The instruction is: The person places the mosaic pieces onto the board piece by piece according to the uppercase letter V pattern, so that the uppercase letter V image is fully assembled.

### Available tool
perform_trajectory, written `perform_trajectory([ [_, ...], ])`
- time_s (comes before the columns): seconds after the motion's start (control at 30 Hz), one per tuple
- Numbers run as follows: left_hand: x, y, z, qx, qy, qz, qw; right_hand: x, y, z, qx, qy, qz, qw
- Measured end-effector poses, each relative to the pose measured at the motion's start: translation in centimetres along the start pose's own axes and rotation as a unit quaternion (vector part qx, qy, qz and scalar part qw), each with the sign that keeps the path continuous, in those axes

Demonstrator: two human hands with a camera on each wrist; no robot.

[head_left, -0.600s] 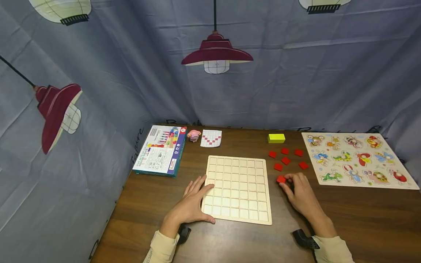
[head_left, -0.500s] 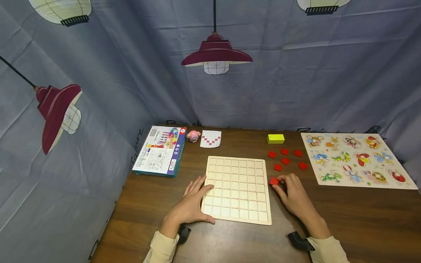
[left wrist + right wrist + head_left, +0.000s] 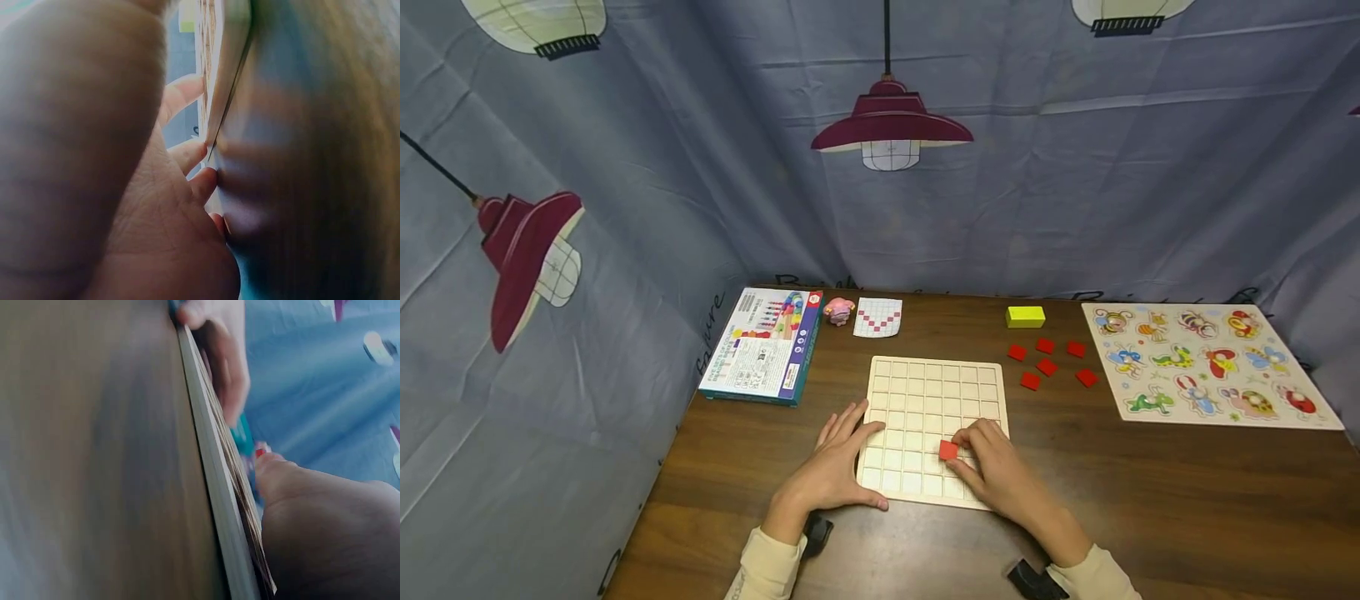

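Head view: on the desk point(image 3: 925, 554), the left hand point(image 3: 829, 473), fingers spread, spans the left edge of a gridded wooden board point(image 3: 917, 400). The right hand point(image 3: 1007, 479) pinches a red tile point(image 3: 948, 450) over the board's nearer half; contact with it cannot be told. Six loose tiles point(image 3: 1047, 367) lie farther right. Left wrist view: fingertips point(image 3: 199, 150) meet the board's edge. Right wrist view: the pinched tile is unclear.

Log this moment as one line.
Left hand: touches left edge of grid board | Right hand: pinches red tile over board | Loose red tiles: on table, right of board
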State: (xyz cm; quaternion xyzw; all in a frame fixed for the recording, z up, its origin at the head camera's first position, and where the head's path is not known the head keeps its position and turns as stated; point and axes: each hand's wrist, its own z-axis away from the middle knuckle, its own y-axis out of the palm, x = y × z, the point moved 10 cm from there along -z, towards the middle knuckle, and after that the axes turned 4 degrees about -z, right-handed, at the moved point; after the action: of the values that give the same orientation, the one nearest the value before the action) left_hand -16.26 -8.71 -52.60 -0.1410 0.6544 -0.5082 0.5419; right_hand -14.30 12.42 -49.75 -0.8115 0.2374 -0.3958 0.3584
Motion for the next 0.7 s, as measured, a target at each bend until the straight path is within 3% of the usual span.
perform_trajectory([
  [0.27, -0.1, 0.0, 0.0, -0.009, 0.004, -0.009, 0.9999, 1.2, 1.8, -0.1, 0.053, 0.025, 0.03, 0.998],
  [0.7, 0.1, 0.2, 0.1, -0.012, 0.003, -0.006, 0.9999, 1.5, 1.8, 0.0, 0.042, 0.028, 0.027, 0.998],
])
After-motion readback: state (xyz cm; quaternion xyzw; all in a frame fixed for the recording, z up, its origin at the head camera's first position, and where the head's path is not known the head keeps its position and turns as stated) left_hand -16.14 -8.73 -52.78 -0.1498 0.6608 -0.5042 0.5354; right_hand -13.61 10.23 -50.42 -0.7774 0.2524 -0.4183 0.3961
